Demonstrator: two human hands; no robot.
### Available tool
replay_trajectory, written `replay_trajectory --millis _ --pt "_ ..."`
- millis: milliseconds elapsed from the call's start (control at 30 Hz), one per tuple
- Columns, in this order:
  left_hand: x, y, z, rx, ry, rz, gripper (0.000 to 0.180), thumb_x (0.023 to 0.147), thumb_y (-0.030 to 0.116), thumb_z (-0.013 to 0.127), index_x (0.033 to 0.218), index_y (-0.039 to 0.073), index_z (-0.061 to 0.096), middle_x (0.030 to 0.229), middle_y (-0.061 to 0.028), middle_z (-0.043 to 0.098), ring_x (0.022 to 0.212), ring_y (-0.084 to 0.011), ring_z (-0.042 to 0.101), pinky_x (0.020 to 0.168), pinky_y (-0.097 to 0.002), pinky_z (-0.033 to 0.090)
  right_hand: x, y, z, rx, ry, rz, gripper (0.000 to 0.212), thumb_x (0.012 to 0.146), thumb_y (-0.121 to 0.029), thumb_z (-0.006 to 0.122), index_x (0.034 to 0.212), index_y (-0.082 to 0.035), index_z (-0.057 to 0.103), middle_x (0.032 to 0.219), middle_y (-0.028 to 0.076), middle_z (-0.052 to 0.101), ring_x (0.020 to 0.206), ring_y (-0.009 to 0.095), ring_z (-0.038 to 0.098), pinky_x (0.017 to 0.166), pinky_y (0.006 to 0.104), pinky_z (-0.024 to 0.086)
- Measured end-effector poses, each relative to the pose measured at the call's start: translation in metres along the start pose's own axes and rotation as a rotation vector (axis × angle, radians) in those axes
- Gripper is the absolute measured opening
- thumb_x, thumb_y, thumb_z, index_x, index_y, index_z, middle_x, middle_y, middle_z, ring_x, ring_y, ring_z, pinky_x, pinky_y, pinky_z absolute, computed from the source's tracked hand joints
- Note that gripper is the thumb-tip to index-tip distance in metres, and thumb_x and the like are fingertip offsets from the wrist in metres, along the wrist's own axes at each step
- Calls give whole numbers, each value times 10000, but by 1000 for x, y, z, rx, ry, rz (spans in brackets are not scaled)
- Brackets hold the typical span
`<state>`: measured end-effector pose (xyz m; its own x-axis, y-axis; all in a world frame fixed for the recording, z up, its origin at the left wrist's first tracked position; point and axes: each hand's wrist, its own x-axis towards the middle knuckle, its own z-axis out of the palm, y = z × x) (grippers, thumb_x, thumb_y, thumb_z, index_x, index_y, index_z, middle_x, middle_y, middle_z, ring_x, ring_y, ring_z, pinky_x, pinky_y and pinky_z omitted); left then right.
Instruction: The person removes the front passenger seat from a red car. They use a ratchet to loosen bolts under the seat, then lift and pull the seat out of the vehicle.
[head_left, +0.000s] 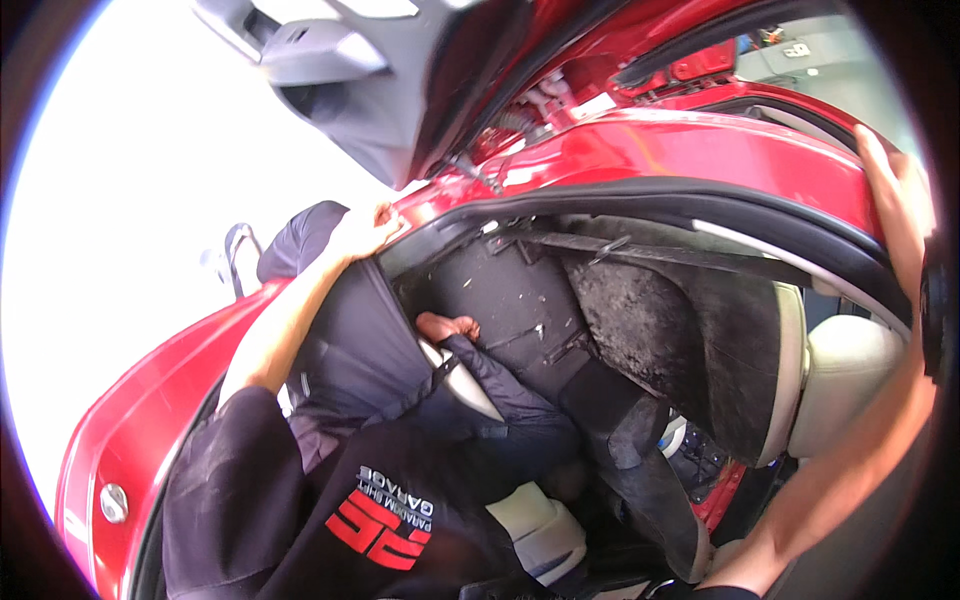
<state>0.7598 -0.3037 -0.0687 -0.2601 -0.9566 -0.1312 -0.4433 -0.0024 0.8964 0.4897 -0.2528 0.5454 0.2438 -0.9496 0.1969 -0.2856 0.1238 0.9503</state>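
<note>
I sit in the door opening of a red car. My left hand (pixel 370 232) is closed at the red edge of the door frame (pixel 425 200), its fingers curled and partly hidden. Far to the right, my right hand (pixel 900 200) grips the same frame higher up, with the thumb side showing and the other fingers mostly hidden. Between my arms are my dark-trousered legs. One bare foot (pixel 447 327) rests inside on the dark floor (pixel 500 300). The other foot (pixel 240 258), in a sandal, is outside the car.
The open door (pixel 370 110) with its grey inner panel stands at the top. Inside, a dirty black seat back (pixel 650 320), a pale headrest (pixel 850 365) and a dark belt strap (pixel 680 257) lie to the right. Cables and red metal (pixel 715 485) show at a floor gap.
</note>
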Motion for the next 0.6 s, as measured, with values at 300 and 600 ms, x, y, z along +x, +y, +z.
replay_trajectory --millis 300,600 --pt "-4 2 7 4 -63 -79 400 920 369 640 1055 -8 647 900 -173 668 874 -269 659 812 -389 505 -15 -17 -35 89 -69 125 446 990 -400 498 948 -8 707 922 191 702 939 343 682 865 437 531" --pt "5 -6 -1 -93 -15 24 140 862 192 613 865 53 630 655 -15 595 582 -104 566 586 -287 460 -22 -9 -27 -59 186 54 181 869 -241 614 793 -118 723 766 120 709 769 273 699 664 413 549"
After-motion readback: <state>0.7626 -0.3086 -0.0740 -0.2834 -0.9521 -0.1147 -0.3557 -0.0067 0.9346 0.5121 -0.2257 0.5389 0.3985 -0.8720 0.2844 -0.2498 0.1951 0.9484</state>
